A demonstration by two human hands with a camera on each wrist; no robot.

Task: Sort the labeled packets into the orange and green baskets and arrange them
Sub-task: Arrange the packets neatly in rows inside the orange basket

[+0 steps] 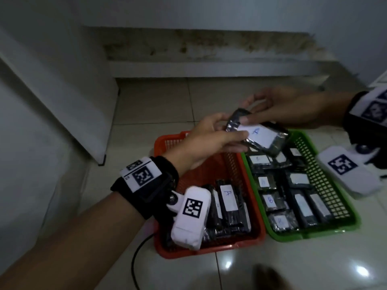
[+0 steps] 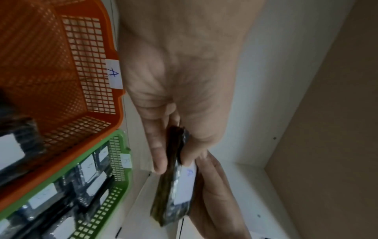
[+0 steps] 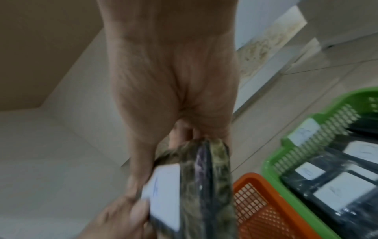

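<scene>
A dark foil packet (image 1: 264, 137) with a white label marked A hangs in the air above the gap between the two baskets. My left hand (image 1: 211, 141) pinches its near-left end, thumb on top. My right hand (image 1: 272, 107) grips its far end from the right. The left wrist view shows the packet (image 2: 178, 186) edge-on between thumb and fingers; in the right wrist view the packet (image 3: 194, 190) fills the lower middle. The orange basket (image 1: 209, 248) holds several A packets at its near end. The green basket (image 1: 326, 229) is full of B-labelled packets.
The baskets stand side by side on a glossy tiled floor (image 1: 293, 266). A white cabinet (image 1: 62, 101) rises at the left, a stained wall base (image 1: 209, 51) lies behind. A black cable (image 1: 138, 254) runs by the orange basket's near-left corner. Labels A (image 2: 114, 73) and B (image 2: 125, 160) mark the rims.
</scene>
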